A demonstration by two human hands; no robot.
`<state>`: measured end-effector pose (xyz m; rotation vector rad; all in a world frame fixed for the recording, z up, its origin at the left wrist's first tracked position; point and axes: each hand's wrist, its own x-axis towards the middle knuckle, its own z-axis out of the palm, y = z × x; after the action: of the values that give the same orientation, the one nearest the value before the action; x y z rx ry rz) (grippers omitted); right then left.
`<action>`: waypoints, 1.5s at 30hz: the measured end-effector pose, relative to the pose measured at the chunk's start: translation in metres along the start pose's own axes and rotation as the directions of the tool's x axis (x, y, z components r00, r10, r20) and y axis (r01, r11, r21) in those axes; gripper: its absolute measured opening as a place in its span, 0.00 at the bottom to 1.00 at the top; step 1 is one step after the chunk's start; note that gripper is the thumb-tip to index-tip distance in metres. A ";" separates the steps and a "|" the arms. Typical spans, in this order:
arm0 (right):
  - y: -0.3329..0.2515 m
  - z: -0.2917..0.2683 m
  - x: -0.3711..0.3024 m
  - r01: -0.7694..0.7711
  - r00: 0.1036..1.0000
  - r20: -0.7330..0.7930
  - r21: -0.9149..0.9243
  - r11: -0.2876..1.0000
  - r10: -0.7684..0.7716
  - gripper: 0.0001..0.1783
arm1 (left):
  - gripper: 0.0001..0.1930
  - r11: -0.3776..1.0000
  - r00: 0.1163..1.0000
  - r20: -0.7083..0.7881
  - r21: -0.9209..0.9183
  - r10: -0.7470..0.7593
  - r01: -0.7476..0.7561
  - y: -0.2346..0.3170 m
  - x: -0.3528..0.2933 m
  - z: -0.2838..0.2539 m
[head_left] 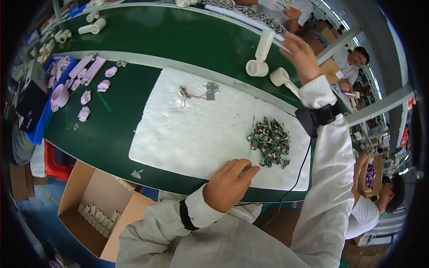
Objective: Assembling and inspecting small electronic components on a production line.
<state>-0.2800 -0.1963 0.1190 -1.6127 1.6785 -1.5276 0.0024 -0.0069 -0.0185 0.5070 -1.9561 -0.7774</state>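
My right hand (302, 57) is raised over the green conveyor belt at the far right, fingers stretched out, with nothing seen in it. Close by it, a cream plastic housing with a round head and handle (258, 67) lies on the belt, and a second such housing (280, 77) lies partly behind my right forearm. My left hand (228, 184) is at the near edge of the white foam sheet (178, 143), fingers curled; whatever they may hold is hidden. Right of it lies a pile of small green circuit boards (270, 140). A dark round part with red wires (211, 91) lies farther back on the foam.
Pink plastic pieces (85, 97) and a blue bin (72, 62) are at the left of the green table. An open carton (73, 201) with cream parts stands below left. A black cable (297, 178) runs from my right wristband. Other people work across the belt and at right.
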 end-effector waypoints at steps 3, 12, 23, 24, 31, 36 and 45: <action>-0.039 0.026 0.003 0.077 0.937 0.350 -0.180 0.981 -0.009 0.24 | 0.19 1.000 1.000 -0.002 0.007 0.003 -0.003 0.001 -0.003 0.001; -0.009 0.103 -0.095 0.541 0.617 0.784 -0.359 0.761 -0.068 0.31 | 0.18 0.998 0.999 0.042 0.052 0.027 -0.029 0.000 -0.001 -0.001; -0.028 0.081 -0.111 0.549 0.549 0.835 -0.393 0.738 0.036 0.22 | 0.18 0.998 0.996 0.064 0.037 0.056 -0.059 -0.002 -0.005 0.000; -0.029 0.080 -0.115 0.546 0.551 0.834 -0.397 0.738 0.041 0.22 | 0.18 0.998 0.996 0.066 0.033 0.057 -0.059 -0.003 -0.005 0.000; -0.026 0.071 -0.122 0.506 0.585 0.810 -0.401 0.764 0.038 0.19 | 0.18 0.995 0.994 0.074 0.061 0.078 -0.083 -0.005 -0.002 0.003; -0.036 0.074 -0.131 0.437 0.599 0.793 -0.443 0.783 0.114 0.16 | 0.19 0.993 0.993 0.065 0.063 0.100 -0.104 -0.005 -0.005 0.000; -0.102 0.014 -0.162 -0.120 0.773 0.542 -0.386 0.915 0.330 0.15 | 0.18 0.998 0.997 0.044 -0.004 0.064 -0.064 -0.003 -0.009 0.001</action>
<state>-0.1723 -0.0375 0.1345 -1.7222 1.7157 -0.5254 0.0060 -0.0029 -0.0260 0.4264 -2.0022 -0.7560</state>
